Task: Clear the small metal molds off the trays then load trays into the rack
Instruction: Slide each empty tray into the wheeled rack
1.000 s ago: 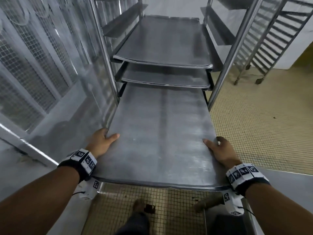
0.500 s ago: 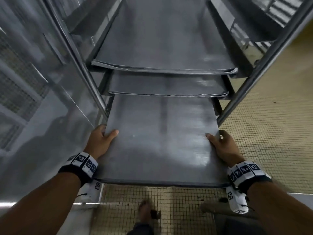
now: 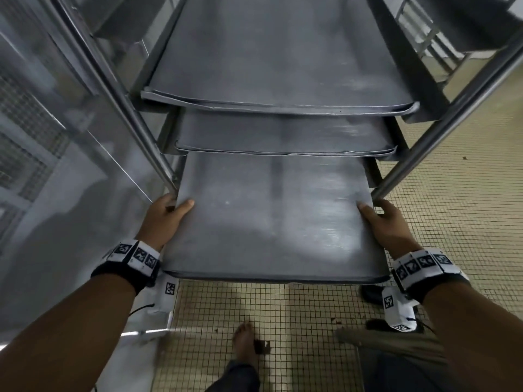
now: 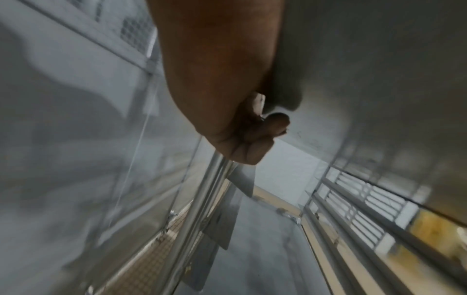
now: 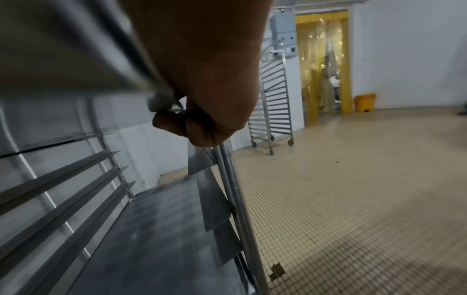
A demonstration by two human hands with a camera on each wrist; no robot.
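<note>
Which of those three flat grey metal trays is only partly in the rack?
The lowest grey metal tray, gripped at its sides by the left hand and right hand. The two trays above, and, sit further in.

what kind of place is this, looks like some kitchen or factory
Probably a commercial bakery or food-production room. Both hands slide a bare metal sheet tray into a tall steel tray rack; a second wheeled rack stands by a yellow strip-curtain doorway.

The tray (image 3: 271, 222) between the fingers is dull grey; wristbands (image 3: 135, 254) carry black-and-white squares; floor (image 3: 452, 210) is beige grid.
</note>
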